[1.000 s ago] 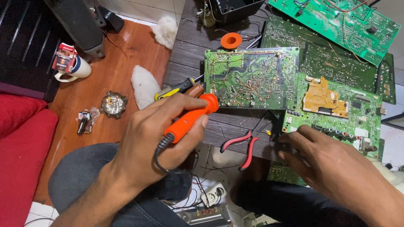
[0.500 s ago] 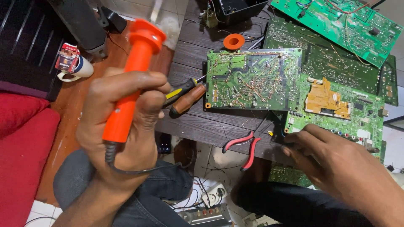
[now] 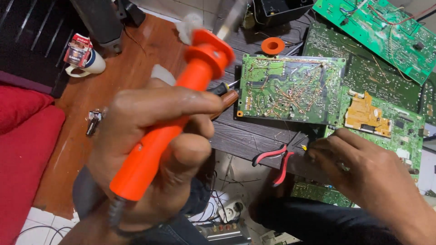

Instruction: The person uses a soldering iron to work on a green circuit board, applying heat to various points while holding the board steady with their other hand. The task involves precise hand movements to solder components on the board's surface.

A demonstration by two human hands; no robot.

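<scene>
My left hand grips an orange soldering iron, raised close to the camera with its metal tip pointing up and away. My right hand rests on the dark wooden table edge, fingertips down beside red-handled pliers and just below a green circuit board with a tan part. Whether its fingers pinch anything is hidden. A larger green circuit board, solder side up, lies in the middle of the table.
More circuit boards lie at the back right. An orange solder spool and a screwdriver sit near the middle board. A mug stands on the wooden floor at left, beside a red cushion. Cables and a power strip lie below.
My left hand has lifted the soldering iron off the board and brought it up close to the camera, tip upward. My right hand has stayed by the pliers.
</scene>
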